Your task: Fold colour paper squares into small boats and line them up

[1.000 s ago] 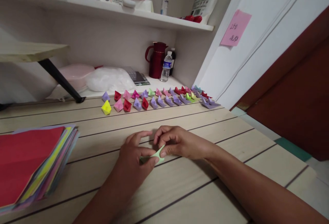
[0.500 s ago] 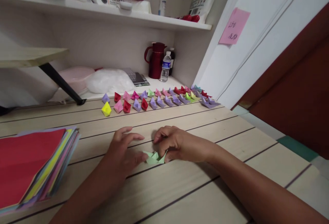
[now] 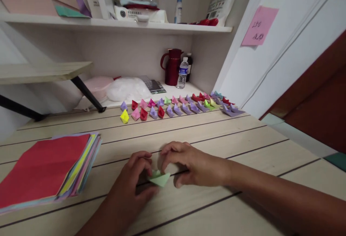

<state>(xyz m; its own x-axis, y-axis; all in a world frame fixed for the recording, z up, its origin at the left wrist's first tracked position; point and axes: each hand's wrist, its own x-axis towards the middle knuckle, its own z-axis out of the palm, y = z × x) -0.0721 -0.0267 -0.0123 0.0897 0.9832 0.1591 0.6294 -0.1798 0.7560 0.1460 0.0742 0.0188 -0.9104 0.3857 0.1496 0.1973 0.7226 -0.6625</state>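
A small light green folded paper piece (image 3: pixel 160 179) lies on the wooden floor between my hands. My left hand (image 3: pixel 132 182) pinches its left side with curled fingers. My right hand (image 3: pixel 189 165) grips its right side, fingers bent over the top. Two rows of finished folded paper shapes (image 3: pixel 175 106) in purple, red, pink, yellow and green stand farther back. A stack of coloured paper sheets (image 3: pixel 48 169), red on top, rests at my left.
A dark red jug (image 3: pixel 172 66) and a water bottle (image 3: pixel 182 73) stand on the low shelf behind the rows, beside a white plastic bag (image 3: pixel 127 88). A pink sticky note (image 3: pixel 259 26) hangs on the white door at right. A black-legged board (image 3: pixel 45 70) juts out at left.
The camera view shifted right and down a little. My left hand came back onto the green piece after easing off, and the piece now lies flatter on the floor.
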